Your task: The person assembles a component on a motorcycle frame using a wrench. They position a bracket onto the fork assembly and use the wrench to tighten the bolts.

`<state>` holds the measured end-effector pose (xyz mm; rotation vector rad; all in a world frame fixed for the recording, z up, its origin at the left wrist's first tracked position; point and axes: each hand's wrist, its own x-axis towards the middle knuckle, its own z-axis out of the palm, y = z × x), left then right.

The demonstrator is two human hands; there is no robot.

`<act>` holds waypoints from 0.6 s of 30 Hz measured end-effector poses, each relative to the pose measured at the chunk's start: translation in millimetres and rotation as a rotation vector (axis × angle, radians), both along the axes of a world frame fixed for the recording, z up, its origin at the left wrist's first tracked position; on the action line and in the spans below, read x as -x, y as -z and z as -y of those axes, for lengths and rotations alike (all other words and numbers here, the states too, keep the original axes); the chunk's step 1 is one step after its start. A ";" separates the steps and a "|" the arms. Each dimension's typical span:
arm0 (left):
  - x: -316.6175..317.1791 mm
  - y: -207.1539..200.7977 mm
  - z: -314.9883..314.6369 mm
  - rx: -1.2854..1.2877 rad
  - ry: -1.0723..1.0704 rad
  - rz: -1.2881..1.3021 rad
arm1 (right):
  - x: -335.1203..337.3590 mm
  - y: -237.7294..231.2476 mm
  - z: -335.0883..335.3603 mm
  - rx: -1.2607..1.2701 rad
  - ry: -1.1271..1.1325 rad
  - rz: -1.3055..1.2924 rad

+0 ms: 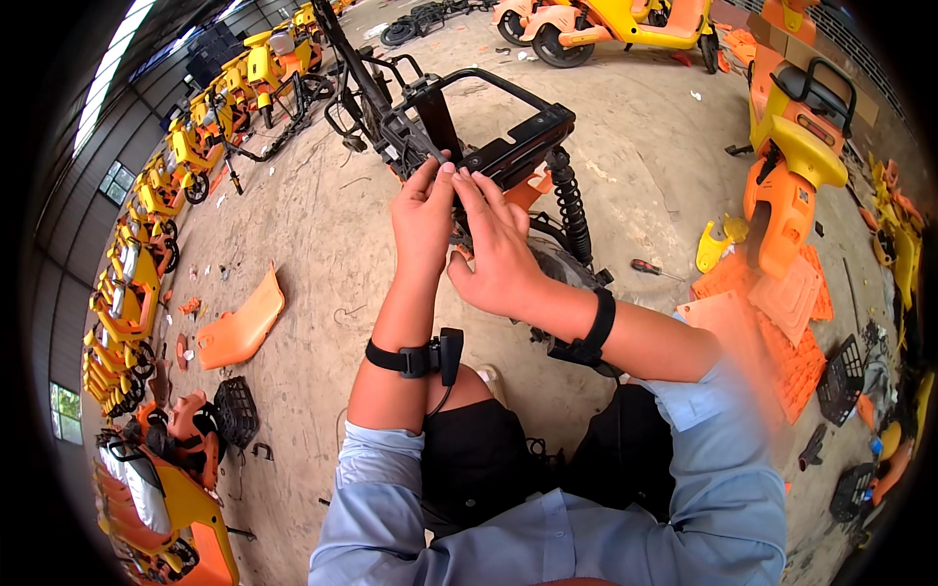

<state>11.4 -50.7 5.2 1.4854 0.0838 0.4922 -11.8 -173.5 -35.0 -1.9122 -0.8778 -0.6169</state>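
The black scooter frame (396,127) is stood between the left and right edges of the concrete floor (313,210). At the near-left corner of its rack (528,142), the fingertips of the left hand (422,220) and right hand (503,249) are brought together, the right fingers extended; whether anything small is pinched cannot be told. The frame seems largely stripped, with rack and shock absorber (570,205) left fitted. A loose orange panel (244,324) is seen toward the floor's left edge, a screwdriver (645,267) toward its right.

bare floor (327,225) opens leftward; black frame (535,129) and coil spring (571,207) block ahead.
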 end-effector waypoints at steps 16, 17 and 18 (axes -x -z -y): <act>2.4 -9.6 -6.2 -0.374 0.031 -0.024 | -52.6 -39.6 19.7 -0.392 -0.404 -0.601; 2.6 -11.6 -7.2 -0.402 0.037 -0.033 | -55.5 -42.7 21.8 -0.385 -0.496 -0.664; 3.1 -14.3 -8.4 -0.408 0.048 -0.063 | -58.7 -45.9 24.5 -0.348 -0.572 -0.662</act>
